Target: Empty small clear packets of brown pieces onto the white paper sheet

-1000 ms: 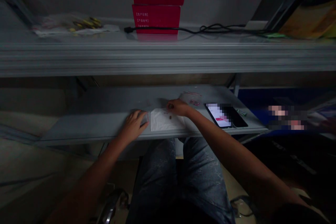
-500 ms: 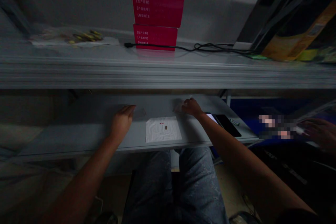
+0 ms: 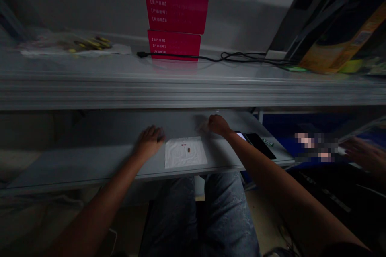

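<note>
Palm down over the lower shelf, my left hand (image 3: 150, 141) has its fingers spread, slightly blurred, just left of a white sheet (image 3: 176, 160). Where a small clear piece lay earlier, the fingertips now cover the surface. On the sheet are a small brown capsule-like item (image 3: 188, 150) and a tiny red-and-white item (image 3: 183, 144). My right hand (image 3: 219, 124) is closed beyond the sheet's far right corner. At its fingertips is a thin see-through plastic piece (image 3: 204, 127), too faint to tell its exact kind.
Two phones, one black (image 3: 259, 145) and one with a lit screen (image 3: 241, 136), lie right of my right forearm, beside small green-and-white items (image 3: 268, 142). An upper shelf edge (image 3: 181, 92) overhangs, bearing red boxes (image 3: 175, 44) and a black cable (image 3: 208, 59). Another person's hand (image 3: 363, 150) is at right.
My left hand has moved right and towards the sheet, its fingers spreading over the spot of the small clear piece. My right hand stays nearly in place. The view has shifted slightly.
</note>
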A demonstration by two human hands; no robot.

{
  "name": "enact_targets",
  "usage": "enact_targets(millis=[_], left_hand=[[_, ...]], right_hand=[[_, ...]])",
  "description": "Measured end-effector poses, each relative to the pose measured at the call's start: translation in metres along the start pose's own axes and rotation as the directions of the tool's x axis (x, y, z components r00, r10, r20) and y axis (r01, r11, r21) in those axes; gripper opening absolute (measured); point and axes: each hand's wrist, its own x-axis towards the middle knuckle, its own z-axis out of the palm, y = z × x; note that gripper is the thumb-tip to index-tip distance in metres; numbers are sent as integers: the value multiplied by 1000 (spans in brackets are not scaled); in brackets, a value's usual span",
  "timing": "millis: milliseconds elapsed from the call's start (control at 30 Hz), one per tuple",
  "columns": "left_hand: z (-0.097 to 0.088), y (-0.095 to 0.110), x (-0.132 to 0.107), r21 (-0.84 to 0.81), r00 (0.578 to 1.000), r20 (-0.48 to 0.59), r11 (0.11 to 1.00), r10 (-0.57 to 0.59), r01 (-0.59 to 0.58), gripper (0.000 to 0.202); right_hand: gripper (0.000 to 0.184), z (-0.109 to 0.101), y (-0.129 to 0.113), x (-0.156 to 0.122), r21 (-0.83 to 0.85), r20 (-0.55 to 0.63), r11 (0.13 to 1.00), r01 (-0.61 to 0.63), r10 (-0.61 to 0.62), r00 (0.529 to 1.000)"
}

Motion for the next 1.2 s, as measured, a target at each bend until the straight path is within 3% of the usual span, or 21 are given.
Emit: enact_targets(millis=[200, 333, 400, 467, 533, 600, 667, 733, 800, 867, 1033, 1200], left_hand=[[-6, -11, -8, -27, 999, -36, 999, 38, -39, 39], [-17, -6, -10, -63, 994, -113, 998, 12, -19, 42], [-28, 3, -10, -102, 982, -188, 995, -31, 11, 39], [-44, 20, -11, -189, 963, -260, 982, -65, 15, 34], [-64, 46, -19, -349, 958, -274, 937, -86, -16, 26], [-83, 80, -34, -582, 982, -166, 813, -92, -23, 18], [-98, 118, -55, -788, 997, 67, 610, -46, 81, 26], [-105, 152, -79, -874, 967, 254, 433, 20, 220, 38], [-103, 176, -101, -900, 946, 321, 326, 50, 288, 40], [-94, 187, -118, -902, 935, 350, 288, 51, 321, 42], [-69, 188, -142, -868, 920, 392, 322, -22, 378, 46], [-56, 192, -158, -902, 916, 394, 157, -81, 402, 44]], right_hand=[[13, -19, 0, -17, 204, -35, 978, 46, -40, 999], [22, -28, -5, -42, 396, -68, 917, 44, -19, 997], [24, -31, -12, -62, 610, -97, 791, 44, 20, 995], [22, -34, -22, -87, 831, -89, 554, 46, 51, 995], [20, -36, -36, -115, 934, -25, 358, 14, 26, 999], [20, -35, -53, -144, 968, 44, 249, -41, -7, 999], [22, -31, -70, -172, 982, 89, 173, -77, -61, 994], [24, -22, -85, -197, 991, 119, 74, -110, -128, 985], [27, -9, -97, -218, 990, 132, -17, -138, -198, 971], [29, 4, -103, -236, 988, 122, -66, -140, -224, 967], [29, 29, -100, -259, 981, 152, -84, -173, -208, 966], [32, 37, -96, -265, 952, 209, -150, -266, -315, 926]])
